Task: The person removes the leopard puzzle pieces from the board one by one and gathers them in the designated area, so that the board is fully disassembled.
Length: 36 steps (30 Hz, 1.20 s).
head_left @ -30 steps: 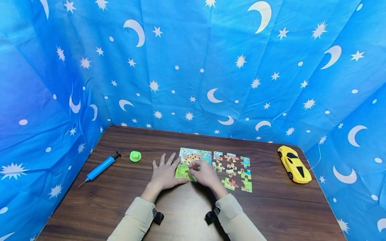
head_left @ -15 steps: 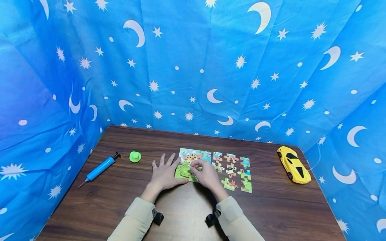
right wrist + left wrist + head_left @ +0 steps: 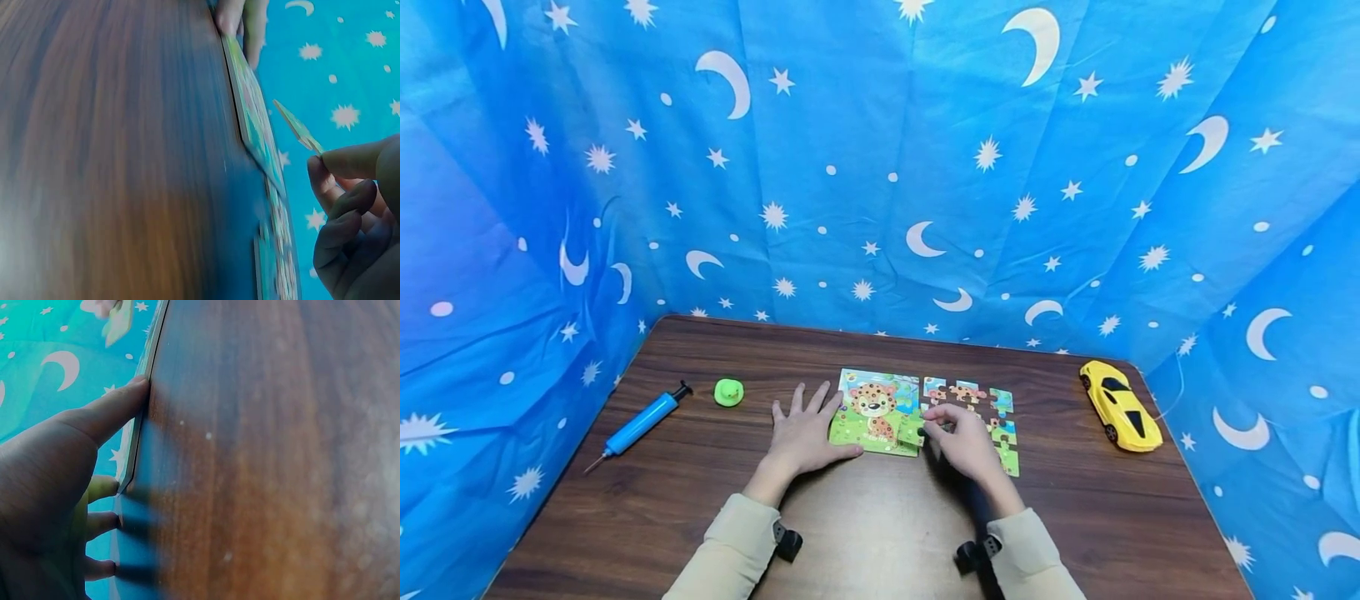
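Note:
A square puzzle board (image 3: 872, 402) with a leopard picture lies on the brown table. My left hand (image 3: 805, 437) lies spread at its left side, the thumb touching the near edge. In the left wrist view that thumb (image 3: 119, 409) presses against the board's rim. Thumb and fingers of my right hand (image 3: 966, 442) pinch a green puzzle piece (image 3: 912, 429) over the board's lower right corner. The right wrist view shows this piece (image 3: 297, 127) tilted and raised above the board. Several loose puzzle pieces (image 3: 1002, 402) lie right of the board, some hidden behind my right hand.
A green rubber duck (image 3: 728, 392) stands left of my left hand. Farther left lies a blue hand pump (image 3: 643, 423) with a needle tip. A yellow toy car (image 3: 1122, 407) is at the table's right side. Blue star-patterned cloth (image 3: 850, 167) hangs behind the table (image 3: 700, 467).
My right hand has moved right with the green puzzle piece, from the board's middle to its lower right corner, uncovering the leopard picture. The left hand stays by the board. The head view shifts slightly.

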Motion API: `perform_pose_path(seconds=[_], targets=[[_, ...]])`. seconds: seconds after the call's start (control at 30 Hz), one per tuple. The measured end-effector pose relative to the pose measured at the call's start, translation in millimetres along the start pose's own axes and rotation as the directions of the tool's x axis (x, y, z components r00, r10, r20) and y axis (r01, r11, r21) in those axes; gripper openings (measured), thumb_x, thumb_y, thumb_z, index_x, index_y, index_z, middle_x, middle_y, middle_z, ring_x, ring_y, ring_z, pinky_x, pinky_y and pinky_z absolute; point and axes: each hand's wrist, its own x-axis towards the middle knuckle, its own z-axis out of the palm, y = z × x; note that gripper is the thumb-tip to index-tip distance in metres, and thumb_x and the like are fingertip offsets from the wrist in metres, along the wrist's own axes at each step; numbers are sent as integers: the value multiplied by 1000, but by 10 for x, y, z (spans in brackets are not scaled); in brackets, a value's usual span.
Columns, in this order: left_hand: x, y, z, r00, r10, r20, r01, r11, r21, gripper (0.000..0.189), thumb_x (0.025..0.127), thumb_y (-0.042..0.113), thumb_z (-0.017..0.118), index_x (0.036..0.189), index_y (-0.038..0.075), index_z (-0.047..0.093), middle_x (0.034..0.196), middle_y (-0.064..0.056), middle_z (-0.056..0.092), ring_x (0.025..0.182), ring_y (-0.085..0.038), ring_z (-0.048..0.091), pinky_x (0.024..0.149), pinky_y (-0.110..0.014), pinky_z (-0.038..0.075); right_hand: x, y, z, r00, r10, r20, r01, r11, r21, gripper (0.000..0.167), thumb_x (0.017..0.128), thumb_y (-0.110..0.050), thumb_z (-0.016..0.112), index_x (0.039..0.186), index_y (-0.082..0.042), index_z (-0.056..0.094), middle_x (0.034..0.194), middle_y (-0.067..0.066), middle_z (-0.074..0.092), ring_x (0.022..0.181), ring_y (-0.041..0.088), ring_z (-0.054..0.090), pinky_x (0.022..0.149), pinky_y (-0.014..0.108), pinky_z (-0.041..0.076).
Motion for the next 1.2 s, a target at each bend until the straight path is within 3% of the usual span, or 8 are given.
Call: perform_pose_path(seconds=[0.2,0.43,1.2], targets=[[2,2,-4,1000,2,2,-2,1000,0,108,79,86,63,164,25,37,171,-7,25,155,-49,12,110,-83,11,-63,121,-165,998,55,32,-55,998,-17,6,98,-11,71,101,-9,76,81,-2,67,63,17,52,57,29,42],[-8,5,-5,1000,7,-5,-7,1000,-14,108,78,85,64,163,24,38,170,-7,26,154,-49,12,110,-83,11,-90,207,-214,992,101,73,-99,994,-34,6,96,-7,70,97,-9,75,82,-1,68,67,16,55,58,30,44],[-12,6,-16,1000,15,-7,-15,1000,-17,108,78,86,62,163,24,38,170,-8,26,154,-50,13,109,-83,12,-107,248,-229,992,108,71,-102,991,-89,7,98,-12,70,99,-11,77,87,-2,70,72,16,56,62,33,46]])
